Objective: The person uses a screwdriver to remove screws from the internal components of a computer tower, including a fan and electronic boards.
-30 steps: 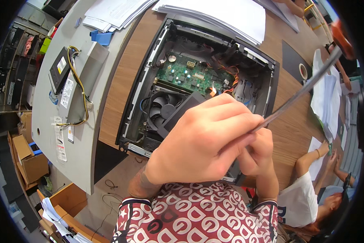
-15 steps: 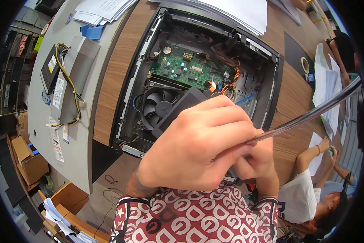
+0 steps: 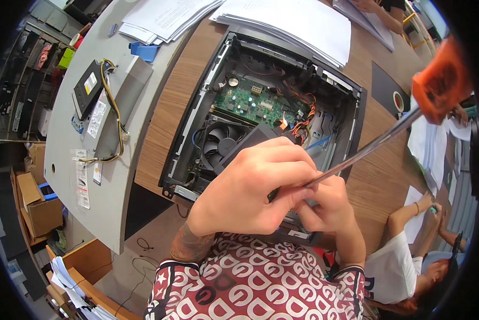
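Note:
A screwdriver with an orange handle (image 3: 441, 82) and a long metal shaft (image 3: 364, 151) slants down from the upper right. My left hand (image 3: 255, 184) is closed, its thumb and fingers pinching the shaft's lower end. Against its fingertips, my right hand (image 3: 329, 207) is also closed. What its fingers grip is hidden, as is the screwdriver's tip. Both hands are above the near side of an open desktop computer case (image 3: 359, 125). Inside it lie a green motherboard (image 3: 239, 98), a black cooling fan (image 3: 221, 145) and a dark flat part (image 3: 245, 143), partly covered by my left hand.
A metal power supply (image 3: 127, 88) with yellow and black cables lies on the grey table (image 3: 63, 184) at left. Paper stacks (image 3: 298, 26) lie beyond the case. A tape roll (image 3: 398, 101) is at right. Another person's arm (image 3: 402, 213) rests near papers at the lower right.
The screwdriver's orange handle has come into view, and its shaft slants more steeply. My hands remain together at its lower end. The whole scene has shifted slightly with my head.

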Tool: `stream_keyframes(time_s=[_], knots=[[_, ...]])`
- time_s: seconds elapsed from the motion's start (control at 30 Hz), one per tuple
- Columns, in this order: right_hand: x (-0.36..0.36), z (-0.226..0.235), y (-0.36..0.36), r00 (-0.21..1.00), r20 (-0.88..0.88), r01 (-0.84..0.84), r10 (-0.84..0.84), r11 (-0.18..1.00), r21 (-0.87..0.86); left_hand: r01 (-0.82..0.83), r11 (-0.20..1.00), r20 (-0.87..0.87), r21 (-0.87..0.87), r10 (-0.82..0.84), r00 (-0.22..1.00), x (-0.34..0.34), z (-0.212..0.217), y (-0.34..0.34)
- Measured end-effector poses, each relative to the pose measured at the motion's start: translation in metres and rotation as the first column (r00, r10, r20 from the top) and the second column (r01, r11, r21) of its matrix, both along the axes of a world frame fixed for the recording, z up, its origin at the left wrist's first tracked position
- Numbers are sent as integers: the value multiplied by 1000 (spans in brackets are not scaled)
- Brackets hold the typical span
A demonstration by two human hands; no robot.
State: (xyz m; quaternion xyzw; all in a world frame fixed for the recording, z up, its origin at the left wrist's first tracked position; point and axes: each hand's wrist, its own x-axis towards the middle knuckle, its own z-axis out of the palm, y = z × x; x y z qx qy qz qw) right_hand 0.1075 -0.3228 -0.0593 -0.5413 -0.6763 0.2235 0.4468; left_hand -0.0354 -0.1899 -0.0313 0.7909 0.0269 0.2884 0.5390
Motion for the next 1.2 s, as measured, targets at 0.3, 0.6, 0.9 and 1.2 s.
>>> stream_keyframes(time_s=[0.3,0.6,0.9,1.2], knots=[[-1,0,0,999,39,-12,14,999,-39,-23,999,-3,-29,23,1000,-6,-3,-4],[-4,0,-7,998,41,59,-53,986,-157,-47,994,37,-101,51,998,-2,-15,-6],[0,-4,-7,998,45,42,-37,992,-119,-6,992,26,-124,10,1000,-5,-19,-5],[1,-1,-4,999,-2,42,-43,996,-80,-18,998,103,-53,24,994,-1,-24,-6]])
